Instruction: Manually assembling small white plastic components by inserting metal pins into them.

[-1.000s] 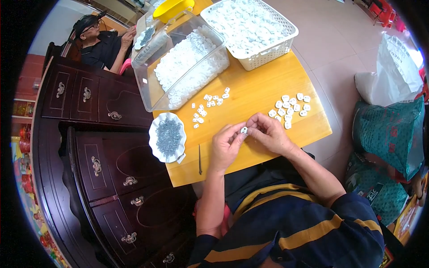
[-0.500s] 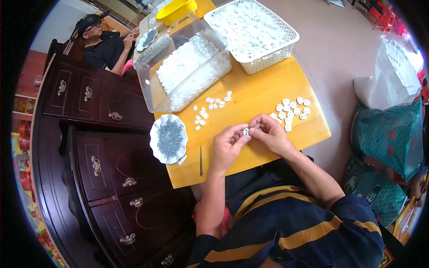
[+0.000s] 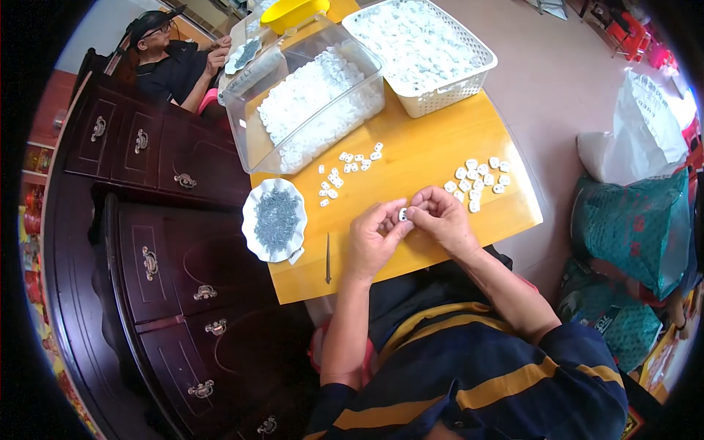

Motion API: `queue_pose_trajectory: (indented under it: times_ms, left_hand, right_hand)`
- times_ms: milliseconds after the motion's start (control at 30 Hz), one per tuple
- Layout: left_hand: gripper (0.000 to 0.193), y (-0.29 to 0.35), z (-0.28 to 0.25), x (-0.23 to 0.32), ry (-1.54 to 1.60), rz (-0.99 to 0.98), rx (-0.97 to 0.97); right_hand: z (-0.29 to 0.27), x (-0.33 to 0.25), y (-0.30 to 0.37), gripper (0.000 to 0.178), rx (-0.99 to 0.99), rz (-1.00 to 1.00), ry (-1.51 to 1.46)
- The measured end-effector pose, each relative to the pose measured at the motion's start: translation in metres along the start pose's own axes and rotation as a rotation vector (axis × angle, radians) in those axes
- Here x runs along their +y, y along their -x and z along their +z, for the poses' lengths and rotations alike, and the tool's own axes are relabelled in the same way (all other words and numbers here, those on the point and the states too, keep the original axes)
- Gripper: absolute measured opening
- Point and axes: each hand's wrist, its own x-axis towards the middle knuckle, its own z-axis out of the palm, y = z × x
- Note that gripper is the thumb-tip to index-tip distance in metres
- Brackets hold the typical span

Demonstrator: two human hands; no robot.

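Note:
Between the fingertips of both hands, above the front of the wooden table (image 3: 323, 238), is a small white plastic piece (image 3: 402, 214) with dark spots. My left hand (image 3: 375, 233) pinches it from the left, and my right hand (image 3: 444, 220) closes on it from the right. Several similar white pieces (image 3: 478, 178) form a group to the right. Smaller white parts (image 3: 334, 178) lie scattered to the left. Dark tweezers (image 3: 328, 258) rest on the table left of my left hand. Beside them, a white scalloped dish (image 3: 251, 220) holds many small grey metal parts (image 3: 276, 221).
A clear plastic bin (image 3: 242, 147) of white parts and a white perforated basket (image 3: 447, 99) of white pieces stand at the back. Behind them is a yellow basin (image 3: 293, 13). A dark wooden cabinet (image 3: 176, 249) stands left; filled sacks (image 3: 631, 227) stand right. Another person (image 3: 172, 70) sits far left.
The view has shifted slightly. Both hands keep holding the small white piece in nearly the same place, with only slight finger movement.

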Motion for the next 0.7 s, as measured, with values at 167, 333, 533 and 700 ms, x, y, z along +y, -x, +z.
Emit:
queue_pose_trajectory:
  times_ms: [167,333,533,700]
  left_hand:
    - [0.053,0.001,0.013,0.023,-0.391,0.191,0.169]
    - [0.042,0.001,0.017,0.018,-0.548,0.308,0.225]
    - [0.035,0.001,0.016,0.016,-0.558,0.317,0.233]
    - [0.034,-0.001,0.017,0.018,-0.545,0.335,0.216]
  right_hand:
    - [0.013,-0.007,0.005,0.011,0.028,0.019,-0.138]
    - [0.018,-0.007,0.007,0.010,0.063,0.018,-0.185]
    - [0.015,-0.007,0.007,0.007,0.067,0.050,-0.186]
    - [0.011,-0.008,0.008,0.008,0.052,0.103,-0.242]
